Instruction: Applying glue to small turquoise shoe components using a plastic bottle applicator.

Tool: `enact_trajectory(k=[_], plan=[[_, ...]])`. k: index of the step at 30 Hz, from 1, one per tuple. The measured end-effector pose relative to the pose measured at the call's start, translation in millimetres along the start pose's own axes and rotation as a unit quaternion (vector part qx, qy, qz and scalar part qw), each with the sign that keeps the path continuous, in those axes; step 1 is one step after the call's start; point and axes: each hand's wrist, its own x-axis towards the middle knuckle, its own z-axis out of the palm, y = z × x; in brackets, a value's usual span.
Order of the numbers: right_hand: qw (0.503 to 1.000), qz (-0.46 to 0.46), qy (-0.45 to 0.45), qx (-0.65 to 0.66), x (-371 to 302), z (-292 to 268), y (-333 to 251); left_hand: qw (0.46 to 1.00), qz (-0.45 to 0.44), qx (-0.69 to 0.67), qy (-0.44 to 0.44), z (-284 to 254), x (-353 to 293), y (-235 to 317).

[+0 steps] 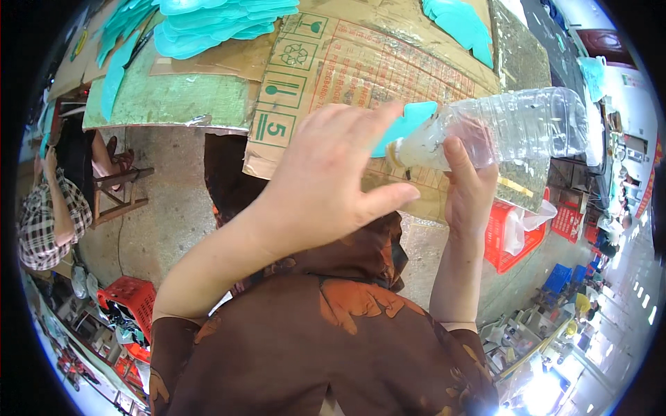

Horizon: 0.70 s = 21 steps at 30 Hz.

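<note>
My right hand [466, 187] is wrapped round a large clear plastic bottle [538, 125] from below, its thumb up along the near side. The bottle lies tilted on its side, with its yellowish mouth [393, 154] pointing left and a cloudy patch near the neck. My left hand [333, 163] hovers to the left of that mouth, back upward, thumb and fingers apart. Just past its fingertips shows a turquoise flat cut piece [409, 126], partly covered by the hand and the bottle; whether the fingers touch it I cannot tell.
Printed cardboard [291, 69] covers the worktable. Stacked turquoise pieces [208, 28] lie at the far left, another turquoise piece [461, 28] at the far right. A red basket [513, 236] stands below right, a red crate [128, 301] lower left. Someone in a checked shirt [52, 218] sits at left.
</note>
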Motion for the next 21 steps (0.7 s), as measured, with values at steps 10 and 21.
enact_trajectory(k=[10,21], plan=[[0.993,0.051,-0.081,0.062,-4.3,-2.8,-8.8,0.994,0.053,0.099,0.001,20.5,9.5,-7.2],[0.944,0.011,-0.235,0.231,12.2,5.6,-19.0,0.916,-0.128,-0.302,-0.229,-3.0,27.9,-3.3]])
